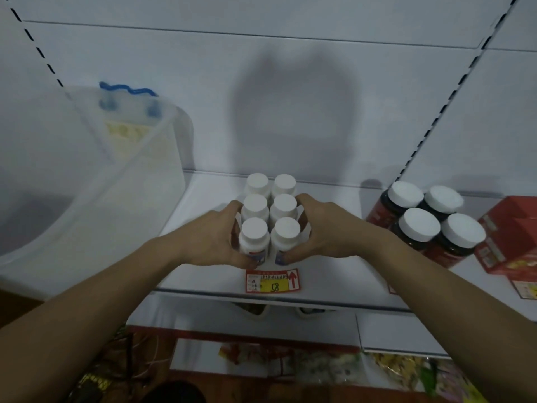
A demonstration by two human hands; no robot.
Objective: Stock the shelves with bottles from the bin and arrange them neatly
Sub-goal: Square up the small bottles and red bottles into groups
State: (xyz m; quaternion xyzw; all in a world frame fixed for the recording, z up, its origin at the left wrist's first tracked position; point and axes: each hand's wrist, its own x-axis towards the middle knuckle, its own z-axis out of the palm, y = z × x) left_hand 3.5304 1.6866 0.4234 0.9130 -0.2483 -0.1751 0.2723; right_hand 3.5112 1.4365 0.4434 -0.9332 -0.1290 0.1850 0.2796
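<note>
Both hands, left hand [216,232] and right hand [325,228], cup white bottles [270,216] near shelf [203,199] edge.

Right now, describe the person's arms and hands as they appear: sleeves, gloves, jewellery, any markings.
Both forearms are bare all the way to the frame's lower edge; no sleeve shows. The left hand and right hand wear no gloves. No watch, bracelet or ring can be seen on either wrist or on the fingers that show. No markings are visible; the picture is somewhat soft, so fine detail cannot be told.
</note>
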